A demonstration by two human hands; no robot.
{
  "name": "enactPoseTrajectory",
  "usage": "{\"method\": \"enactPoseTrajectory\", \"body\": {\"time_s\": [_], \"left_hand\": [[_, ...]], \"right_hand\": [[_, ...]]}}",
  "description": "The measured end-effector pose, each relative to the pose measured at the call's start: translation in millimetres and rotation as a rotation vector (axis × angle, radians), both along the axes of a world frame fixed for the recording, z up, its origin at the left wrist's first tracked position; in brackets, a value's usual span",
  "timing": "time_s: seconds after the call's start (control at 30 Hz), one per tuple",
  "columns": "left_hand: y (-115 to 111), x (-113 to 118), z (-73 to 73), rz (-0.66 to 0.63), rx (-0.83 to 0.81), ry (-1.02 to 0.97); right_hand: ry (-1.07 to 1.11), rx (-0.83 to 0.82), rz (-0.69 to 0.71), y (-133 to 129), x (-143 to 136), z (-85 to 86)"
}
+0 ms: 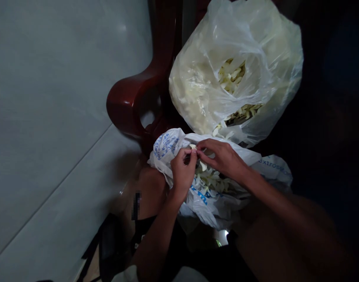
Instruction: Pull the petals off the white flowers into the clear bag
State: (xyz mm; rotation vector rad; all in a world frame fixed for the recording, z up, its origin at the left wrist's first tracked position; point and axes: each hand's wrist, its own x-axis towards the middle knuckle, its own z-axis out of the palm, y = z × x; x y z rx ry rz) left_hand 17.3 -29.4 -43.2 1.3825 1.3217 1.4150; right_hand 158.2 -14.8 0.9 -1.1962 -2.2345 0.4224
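Both hands meet above a white plastic bag with blue print [167, 145] on my lap. My left hand [183, 168] is closed, thumb and fingers pinched at a small white flower [192, 146]. From the right, my right hand [224, 156] pinches at the same spot, its fingertips touching the flower. Just below the fingers is another white petal piece [203, 166]; whether it hangs from the hands I cannot tell. Inside the bag lies a heap of loose white flowers [213, 183]. The fingertips partly hide the flower they hold.
A large translucent plastic bag [193, 84] full of pale flowers [232, 76] stands just ahead, torn or open in two places. To its left is the curved arm of a dark red wooden chair [129, 92]. A grey tiled wall [58, 78] runs along the left.
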Motion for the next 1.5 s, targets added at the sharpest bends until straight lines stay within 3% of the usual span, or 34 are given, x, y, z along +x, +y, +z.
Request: {"method": "enactPoseTrajectory", "body": {"time_s": [0.13, 0.2, 0.37, 0.5, 0.6, 0.67, 0.77, 0.87, 1.0, 1.13, 1.33, 1.5], "left_hand": [[1.1, -1.8, -0.2, -0.054, 0.013, 0.091], [1.6, -2.0, -0.3, -0.018, 0.03, 0.118], [4.1, -2.9, 1.3, 0.218, 0.01, 0.01], [10.8, -9.9, 2.3, 0.349, -0.021, -0.106], [17.9, -19.7, 2.4, 0.454, -0.034, -0.142], [20.3, -23.9, 3.1, 0.413, -0.023, -0.16], [17.7, -21.7, 3.7, 0.351, 0.013, -0.114], [10.5, -11.8, 1.6, 0.331, 0.026, -0.017], [0.9, 1.3, -2.2, 0.186, 0.103, 0.046], [-3.9, 5.4, -1.0, 0.012, 0.124, 0.039], [-6.5, 2.7, 2.3, -0.048, 0.137, 0.036], [-12.1, 0.4, 3.6, -0.049, 0.101, -0.078]], "right_hand": [[-0.095, -0.023, 0.013, -1.8, 2.3, 0.2], [-0.047, -0.023, -0.056, -4.5, 0.6, -1.7], [0.601, 0.107, -0.423, -4.3, -6.6, 1.1], [1.059, 0.25, -0.53, 4.2, 1.7, 14.9], [1.209, 0.347, -0.592, 8.9, 22.8, 25.7], [1.039, 0.172, -0.469, 8.4, 37.8, 30.2], [0.43, -0.177, -0.213, 2.6, 47.3, 29.8], [0.072, -0.204, -0.082, -4.2, 36.4, 21.7], [0.075, -0.009, -0.022, -7.9, 13.9, 9.4], [0.001, 0.012, 0.063, -6.2, 9.2, 3.4], [0.206, -0.115, 0.073, 0.8, 12.3, -2.5], [0.457, -0.357, 0.064, 2.5, 9.1, -7.2]]}}
